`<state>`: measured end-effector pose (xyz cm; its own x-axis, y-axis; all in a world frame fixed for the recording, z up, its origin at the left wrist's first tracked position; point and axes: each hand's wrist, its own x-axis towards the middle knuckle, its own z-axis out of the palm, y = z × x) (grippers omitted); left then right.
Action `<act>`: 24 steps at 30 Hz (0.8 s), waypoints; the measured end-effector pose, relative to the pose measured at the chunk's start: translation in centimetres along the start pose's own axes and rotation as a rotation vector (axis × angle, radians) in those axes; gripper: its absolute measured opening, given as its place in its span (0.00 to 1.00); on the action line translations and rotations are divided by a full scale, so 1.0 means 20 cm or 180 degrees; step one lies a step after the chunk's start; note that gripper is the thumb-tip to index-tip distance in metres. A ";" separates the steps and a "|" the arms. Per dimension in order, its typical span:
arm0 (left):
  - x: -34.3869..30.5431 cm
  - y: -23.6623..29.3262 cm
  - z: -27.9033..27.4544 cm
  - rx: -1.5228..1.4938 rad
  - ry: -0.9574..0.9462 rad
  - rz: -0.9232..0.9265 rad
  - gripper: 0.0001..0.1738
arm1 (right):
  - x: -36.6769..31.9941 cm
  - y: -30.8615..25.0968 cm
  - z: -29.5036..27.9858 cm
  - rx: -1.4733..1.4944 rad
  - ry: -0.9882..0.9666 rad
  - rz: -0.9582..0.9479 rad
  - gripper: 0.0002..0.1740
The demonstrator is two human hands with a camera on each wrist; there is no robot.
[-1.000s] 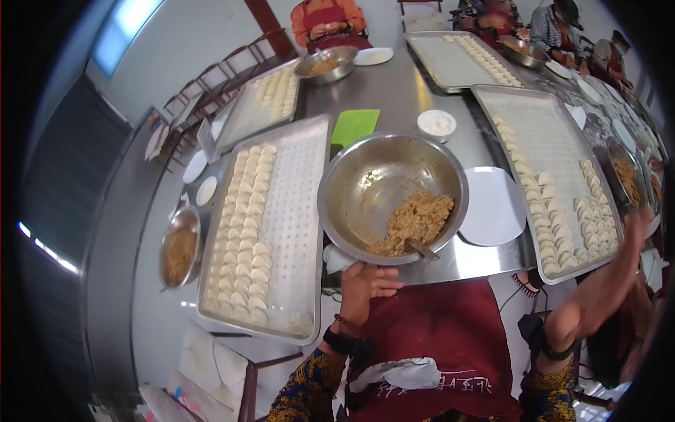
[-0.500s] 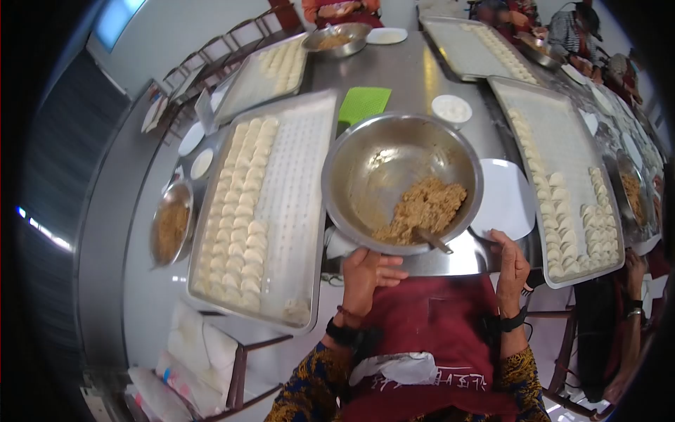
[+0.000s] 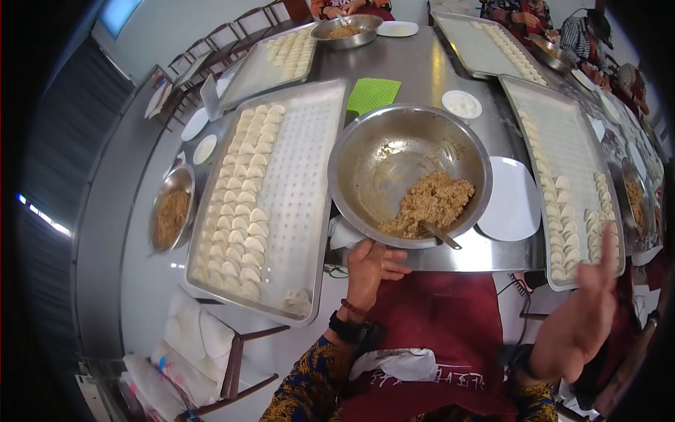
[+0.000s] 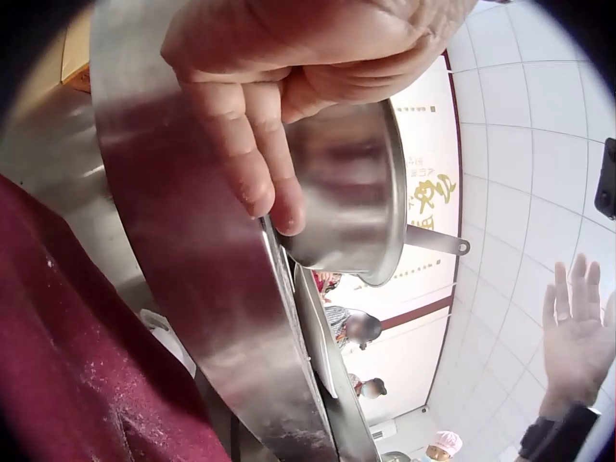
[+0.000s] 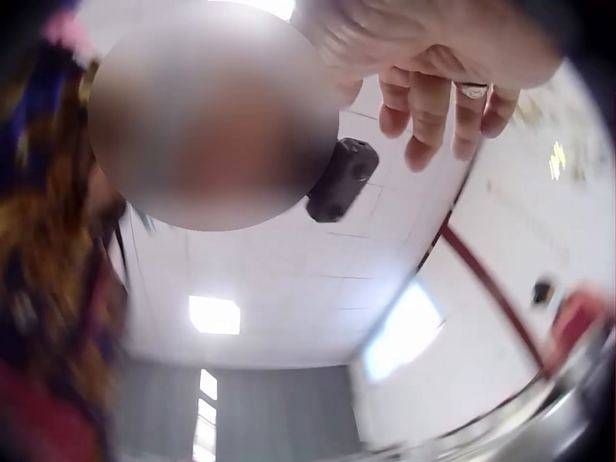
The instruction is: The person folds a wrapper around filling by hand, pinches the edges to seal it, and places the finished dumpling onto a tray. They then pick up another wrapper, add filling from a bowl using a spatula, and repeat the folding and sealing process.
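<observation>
A wide steel bowl (image 3: 365,151) stands at the near table edge. Brown filling (image 3: 432,204) lies in its right half, and a metal utensil's handle (image 3: 444,238) sticks out over the rim. Below the bowl, my left hand (image 3: 371,271) is at the table's edge, fingers extended. The left wrist view shows those fingertips right at the edge beside the bowl's outer wall (image 4: 351,192). My right hand (image 3: 580,320) is raised off to the right, in front of a tray, palm spread and holding nothing. Its fingers (image 5: 428,106) hang straight in the right wrist view, one with a ring.
Metal trays flank the bowl, left (image 3: 299,176) and right (image 3: 562,126), with rows of dumplings (image 3: 235,211). Close by are a white plate (image 3: 510,200), a small white bowl (image 3: 462,104) and a green mat (image 3: 374,95). A chair (image 3: 228,352) stands lower left; people sit around the table.
My right hand came in from the far right to the table edge near the white plate, then swung back out right and up. My left hand stays at the edge.
</observation>
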<state>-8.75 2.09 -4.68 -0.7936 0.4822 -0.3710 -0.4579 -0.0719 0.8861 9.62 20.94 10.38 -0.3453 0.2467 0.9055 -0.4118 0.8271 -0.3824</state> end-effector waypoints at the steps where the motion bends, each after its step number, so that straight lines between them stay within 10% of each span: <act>1: 0.00 0.00 0.00 -0.0026 -0.0006 0.0009 0.19 | -0.04 -0.06 0.04 0.1229 -0.0239 0.0401 0.43; 5: 0.00 0.04 0.02 0.0061 0.0023 -0.0076 0.20 | 0.17 -0.20 0.18 0.5102 -0.0839 0.1162 0.35; 8: 0.01 0.03 0.02 0.0044 0.0070 -0.0153 0.20 | 0.14 -0.31 0.11 0.5916 -0.0425 0.1469 0.34; 18: 0.02 0.01 0.01 0.0067 -0.0005 0.0012 0.20 | 0.24 -0.42 0.09 0.6113 -0.0966 0.2420 0.29; 24: 0.01 0.02 0.01 -0.0069 0.0009 0.0016 0.18 | 0.17 -0.41 0.14 0.6275 -0.0959 0.1955 0.28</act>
<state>-9.05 2.29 -4.44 -0.7970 0.4793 -0.3675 -0.4626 -0.0931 0.8817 9.56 13.54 16.05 -0.7676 -0.0227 0.6406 -0.2904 -0.8786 -0.3792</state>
